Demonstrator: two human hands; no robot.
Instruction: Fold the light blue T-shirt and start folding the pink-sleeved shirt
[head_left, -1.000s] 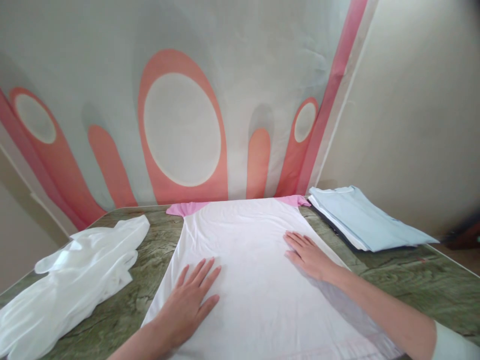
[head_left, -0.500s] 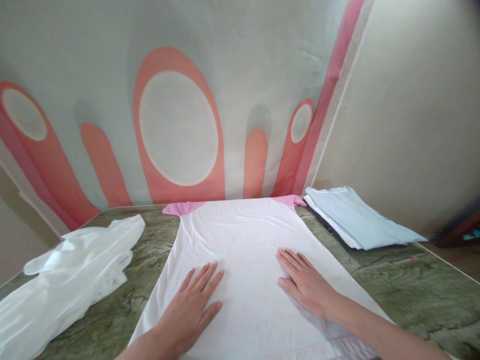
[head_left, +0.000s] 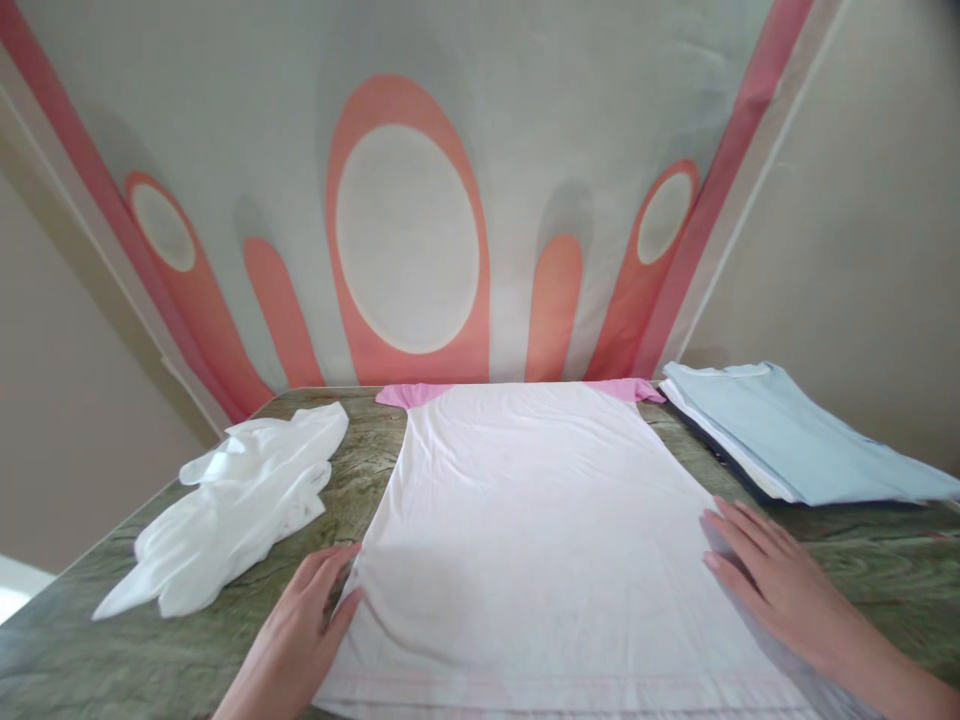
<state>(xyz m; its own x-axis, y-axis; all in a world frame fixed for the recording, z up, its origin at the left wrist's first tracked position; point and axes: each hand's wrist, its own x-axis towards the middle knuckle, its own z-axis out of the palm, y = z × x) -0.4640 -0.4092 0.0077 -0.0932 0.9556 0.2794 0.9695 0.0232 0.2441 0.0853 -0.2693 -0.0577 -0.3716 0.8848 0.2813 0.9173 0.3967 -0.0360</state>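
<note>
A white T-shirt with pink sleeves lies spread on the table, its hem toward me and its sleeves at the far edge. At the shirt's left edge, my left hand touches the fabric with fingertips and thumb apart; it is open. My right hand rests along the right edge, open, fingers stretched out over the cloth. Small wrinkles run across the upper part of the shirt, and faint stitching shows along the hem.
Crumpled white cloth lies on the left of the wood-patterned table. A stack of folded clothes, light blue on top, sits at the far right. Behind the table rises a wall covering with pink and orange shapes.
Both hands have moved apart, from the middle of the shirt out to its left and right edges. The view has shifted to the left, so everything on the table appears further right.
</note>
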